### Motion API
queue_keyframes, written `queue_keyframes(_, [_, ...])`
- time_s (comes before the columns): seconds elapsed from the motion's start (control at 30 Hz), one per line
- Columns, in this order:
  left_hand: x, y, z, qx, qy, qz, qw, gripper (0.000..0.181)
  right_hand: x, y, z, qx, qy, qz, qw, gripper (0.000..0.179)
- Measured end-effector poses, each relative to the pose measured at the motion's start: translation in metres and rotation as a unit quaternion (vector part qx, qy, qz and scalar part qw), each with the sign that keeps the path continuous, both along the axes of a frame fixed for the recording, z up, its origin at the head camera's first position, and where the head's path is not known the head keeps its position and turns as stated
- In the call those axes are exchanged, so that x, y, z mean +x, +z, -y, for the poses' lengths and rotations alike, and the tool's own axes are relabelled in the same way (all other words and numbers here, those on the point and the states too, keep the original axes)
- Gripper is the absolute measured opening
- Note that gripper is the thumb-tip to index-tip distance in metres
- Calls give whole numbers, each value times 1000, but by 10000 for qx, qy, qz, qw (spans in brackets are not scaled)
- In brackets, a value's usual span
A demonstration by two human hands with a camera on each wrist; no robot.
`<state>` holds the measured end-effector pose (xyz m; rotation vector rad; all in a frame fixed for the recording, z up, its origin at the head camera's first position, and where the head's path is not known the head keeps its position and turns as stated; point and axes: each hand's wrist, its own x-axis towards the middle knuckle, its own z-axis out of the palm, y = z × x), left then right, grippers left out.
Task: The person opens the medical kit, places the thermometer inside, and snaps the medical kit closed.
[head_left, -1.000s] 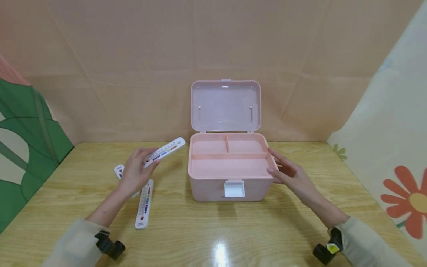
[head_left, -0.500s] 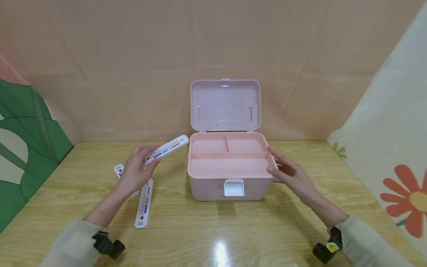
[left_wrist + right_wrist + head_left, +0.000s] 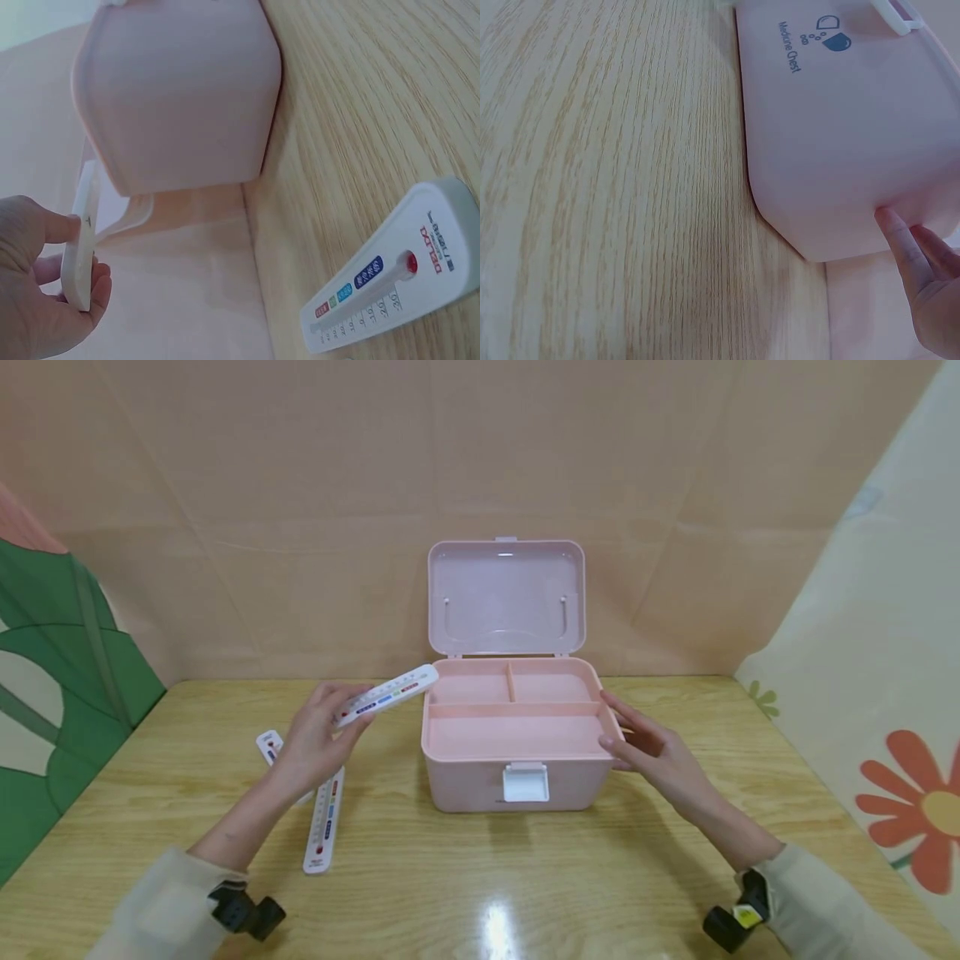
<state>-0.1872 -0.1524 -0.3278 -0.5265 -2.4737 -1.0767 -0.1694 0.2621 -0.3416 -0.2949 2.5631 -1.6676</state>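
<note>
My left hand (image 3: 313,739) pinches a white thermometer (image 3: 390,692) with coloured labels, raised over the table. Its far end overlaps the left rim of a pink medicine chest (image 3: 480,785) in the head view. In the left wrist view, thumb and fingers hold this thermometer (image 3: 81,244) edge-on. Two more thermometers lie on the table below the left hand: one in front (image 3: 324,827), and one behind (image 3: 267,745) that the hand partly hides. My right hand (image 3: 671,768) rests on the chest's right side, thumb at the rim, and straight fingers (image 3: 904,247) touch the wall.
The chest's lid (image 3: 507,597) stands up at the back. Inside, a pink tray (image 3: 525,735) has two small rear compartments and one long front one. A white latch (image 3: 527,783) hangs at the front. A cloth backdrop (image 3: 300,568) rises behind the wooden table (image 3: 420,893).
My left hand has moved slightly right with its thermometer, whose tip now reaches the chest's rear left corner in the head view. The right hand and chest have stayed in place.
</note>
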Motion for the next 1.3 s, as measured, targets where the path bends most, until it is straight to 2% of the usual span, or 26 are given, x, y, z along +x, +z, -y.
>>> queue_keyframes(0.4, [5, 8, -10, -193, -273, 28, 9994, 36, 1, -1, -1, 61, -26, -2, 10000, 62])
queue_keyframes(0.73, [6, 12, -17, -142, -535, -79, 9984, 35, 1, -1, -1, 74, -17, -22, 10000, 62])
queue_keyframes(1.3, [7, 20, -34, -254, -872, 133, 9958, 34, 0, 0, 0, 83, -17, -30, 10000, 62])
